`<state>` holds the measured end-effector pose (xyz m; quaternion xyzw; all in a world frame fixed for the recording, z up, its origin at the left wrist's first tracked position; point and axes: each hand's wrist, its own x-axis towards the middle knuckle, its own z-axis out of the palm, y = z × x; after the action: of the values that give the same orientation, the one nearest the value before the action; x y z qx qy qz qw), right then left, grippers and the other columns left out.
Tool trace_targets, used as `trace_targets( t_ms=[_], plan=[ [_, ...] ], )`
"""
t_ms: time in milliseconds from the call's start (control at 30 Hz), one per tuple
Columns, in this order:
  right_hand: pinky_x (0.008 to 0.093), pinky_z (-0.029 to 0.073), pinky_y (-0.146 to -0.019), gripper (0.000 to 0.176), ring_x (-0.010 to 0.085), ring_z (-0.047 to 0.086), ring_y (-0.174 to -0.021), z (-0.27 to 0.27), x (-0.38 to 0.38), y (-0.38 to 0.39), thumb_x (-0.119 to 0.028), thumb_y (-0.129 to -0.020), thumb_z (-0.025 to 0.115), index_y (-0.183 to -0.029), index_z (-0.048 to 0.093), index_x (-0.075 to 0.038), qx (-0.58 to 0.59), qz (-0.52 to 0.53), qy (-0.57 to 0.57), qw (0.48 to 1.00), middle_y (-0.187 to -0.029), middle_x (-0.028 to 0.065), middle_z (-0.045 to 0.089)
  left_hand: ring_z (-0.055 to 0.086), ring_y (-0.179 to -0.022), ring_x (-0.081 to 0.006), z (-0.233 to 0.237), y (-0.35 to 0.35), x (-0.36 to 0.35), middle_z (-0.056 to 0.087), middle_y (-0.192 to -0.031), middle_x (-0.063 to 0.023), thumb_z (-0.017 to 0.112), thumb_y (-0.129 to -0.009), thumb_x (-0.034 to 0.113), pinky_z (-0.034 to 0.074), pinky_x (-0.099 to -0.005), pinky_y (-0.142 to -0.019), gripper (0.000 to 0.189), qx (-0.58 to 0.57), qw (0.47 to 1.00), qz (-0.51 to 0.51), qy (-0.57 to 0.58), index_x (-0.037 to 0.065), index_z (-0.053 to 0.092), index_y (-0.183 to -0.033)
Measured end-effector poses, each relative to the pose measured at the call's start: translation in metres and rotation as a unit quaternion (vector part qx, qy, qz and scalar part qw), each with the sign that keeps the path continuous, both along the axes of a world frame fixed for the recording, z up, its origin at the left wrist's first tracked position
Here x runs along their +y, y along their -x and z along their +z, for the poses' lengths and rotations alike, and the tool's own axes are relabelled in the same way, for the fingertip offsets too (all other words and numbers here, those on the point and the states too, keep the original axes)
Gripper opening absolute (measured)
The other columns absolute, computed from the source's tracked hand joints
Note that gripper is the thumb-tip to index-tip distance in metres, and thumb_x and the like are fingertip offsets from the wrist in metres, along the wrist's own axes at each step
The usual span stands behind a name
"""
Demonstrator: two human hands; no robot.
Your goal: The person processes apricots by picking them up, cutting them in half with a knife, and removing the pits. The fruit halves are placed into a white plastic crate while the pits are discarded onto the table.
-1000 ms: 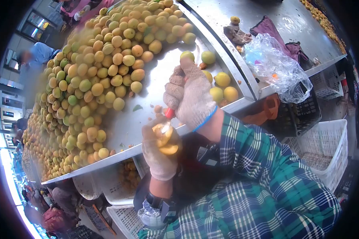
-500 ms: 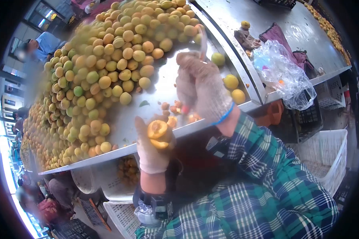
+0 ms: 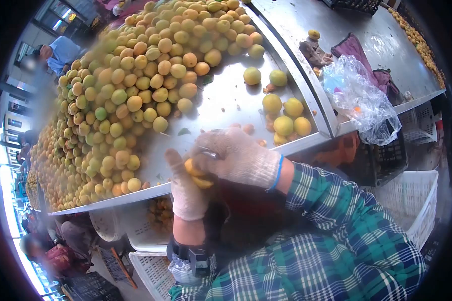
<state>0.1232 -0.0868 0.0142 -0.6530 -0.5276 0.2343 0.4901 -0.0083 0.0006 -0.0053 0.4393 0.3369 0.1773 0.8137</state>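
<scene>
My left hand (image 3: pixel 186 193), in a white knit glove, holds a halved apricot (image 3: pixel 195 173) just off the front edge of the steel table (image 3: pixel 221 105). My gloved right hand (image 3: pixel 241 155) lies across the fruit from the right, fingers closed around a small knife (image 3: pixel 210 154) of which only a glint of metal shows. Both hands touch at the fruit. A big heap of yellow and green apricots (image 3: pixel 135 85) covers the left of the table.
Several loose apricots (image 3: pixel 284 118) and a few pits (image 3: pixel 246 129) lie near the table's right rim. A crumpled plastic bag (image 3: pixel 359 98) and a purple cloth (image 3: pixel 351 47) sit on the neighbouring table. White crates (image 3: pixel 412 200) stand below right; a fruit basket (image 3: pixel 160 213) sits under the table. Another person (image 3: pixel 60 50) works far left.
My right hand swung up over the table with the knife, then came back down onto the apricot. My left hand stayed put with the fruit.
</scene>
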Motion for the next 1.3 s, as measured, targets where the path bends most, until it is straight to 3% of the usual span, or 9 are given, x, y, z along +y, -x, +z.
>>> trace_targets(
  t_ms=[233,333,433,467,600,867,967,1100,1300],
  plan=[
    [0.0445,0.050,-0.071,0.022,0.0352,0.064,-0.078,-0.018,0.016,0.011,-0.025,-0.083,0.062,-0.089,0.060,-0.004,-0.114,-0.111,0.066,0.985,-0.080,0.0191,0.063,0.061,-0.096,-0.0165,-0.012,-0.001,-0.004,0.062,-0.109,-0.0076,0.040,-0.089,0.070,0.050,-0.0302,-0.082,0.076,0.093,0.961,-0.056,-0.253,0.002,0.055,-0.121],
    [0.0333,0.048,-0.061,0.028,0.0195,0.060,-0.064,0.014,0.008,0.008,-0.027,-0.087,0.061,-0.088,0.063,0.001,0.387,-0.150,0.107,0.904,-0.067,0.0091,0.060,0.056,-0.068,-0.0103,-0.010,-0.001,-0.001,0.062,-0.083,-0.0055,0.033,-0.094,0.065,0.047,-0.0242,-0.059,0.071,0.037,0.962,-0.040,-0.269,0.000,0.060,-0.107],
    [0.0305,0.047,-0.049,0.018,0.0159,0.056,-0.055,-0.020,0.021,-0.010,-0.019,-0.083,0.059,-0.087,0.064,-0.002,0.636,-0.186,0.123,0.738,-0.070,0.0038,0.060,0.049,-0.062,-0.0108,0.005,-0.003,0.005,0.050,-0.075,-0.0011,0.039,-0.092,0.066,0.041,-0.0223,-0.054,0.065,-0.094,0.982,-0.012,0.165,0.005,0.055,-0.108],
    [0.0289,0.031,-0.031,0.012,0.0109,0.035,-0.034,-0.024,0.031,-0.010,-0.015,-0.083,0.062,-0.076,0.057,-0.007,0.643,-0.220,0.111,0.726,-0.055,0.0014,0.048,0.041,-0.058,-0.0101,0.004,-0.002,0.005,0.042,-0.071,-0.0008,0.041,-0.096,0.055,0.034,-0.0213,-0.048,0.053,-0.146,0.959,0.025,0.243,0.004,0.053,-0.105],
    [0.0290,0.035,-0.032,0.005,0.0118,0.040,-0.037,-0.031,0.030,-0.006,-0.008,-0.082,0.060,-0.079,0.057,-0.005,0.572,-0.226,0.053,0.787,-0.057,0.0029,0.050,0.047,-0.063,-0.0108,0.001,0.012,0.022,0.049,-0.082,-0.0036,0.042,-0.100,0.037,0.036,-0.0211,-0.048,0.036,-0.205,0.907,0.096,0.356,0.003,0.052,-0.107],
    [0.0359,0.050,-0.048,0.032,0.0197,0.053,-0.053,-0.012,0.025,-0.017,-0.022,-0.094,0.055,-0.120,0.053,-0.005,0.630,-0.257,-0.026,0.733,-0.091,0.0109,0.057,0.050,-0.060,-0.0089,0.046,0.125,0.060,0.055,-0.081,-0.0017,0.060,-0.091,0.028,0.035,-0.0199,-0.046,0.025,-0.026,0.957,0.290,-0.018,0.008,0.057,-0.105],
    [0.0345,0.048,-0.044,0.036,0.0163,0.051,-0.051,0.008,0.012,-0.022,-0.027,-0.095,0.054,-0.125,0.050,-0.008,0.581,-0.258,-0.001,0.772,-0.089,0.0098,0.057,0.054,-0.062,-0.0165,-0.004,0.268,0.099,0.058,-0.079,-0.0046,0.051,-0.094,0.035,0.046,-0.0309,-0.058,0.033,0.343,0.745,0.140,-0.554,0.004,0.061,-0.099],
    [0.0333,0.046,-0.041,0.038,0.0143,0.049,-0.049,0.009,0.006,-0.027,-0.032,-0.093,0.056,-0.122,0.052,-0.008,0.574,-0.267,0.031,0.774,-0.090,0.0087,0.057,0.058,-0.113,-0.0326,0.015,0.338,0.056,0.063,-0.115,-0.0203,0.045,-0.091,0.040,0.045,-0.0412,-0.098,0.046,0.835,0.381,-0.298,-0.262,0.005,0.069,-0.107],
    [0.0311,0.051,-0.051,0.029,0.0178,0.058,-0.063,0.004,0.004,-0.033,-0.008,-0.084,0.061,-0.112,0.057,-0.004,0.554,-0.291,-0.009,0.780,-0.082,0.0084,0.059,0.061,-0.095,-0.0389,0.014,0.265,0.083,0.065,-0.098,-0.0229,0.055,-0.088,0.030,0.048,-0.0410,-0.082,0.034,0.559,0.636,-0.118,-0.519,-0.001,0.066,-0.098]
  ],
)
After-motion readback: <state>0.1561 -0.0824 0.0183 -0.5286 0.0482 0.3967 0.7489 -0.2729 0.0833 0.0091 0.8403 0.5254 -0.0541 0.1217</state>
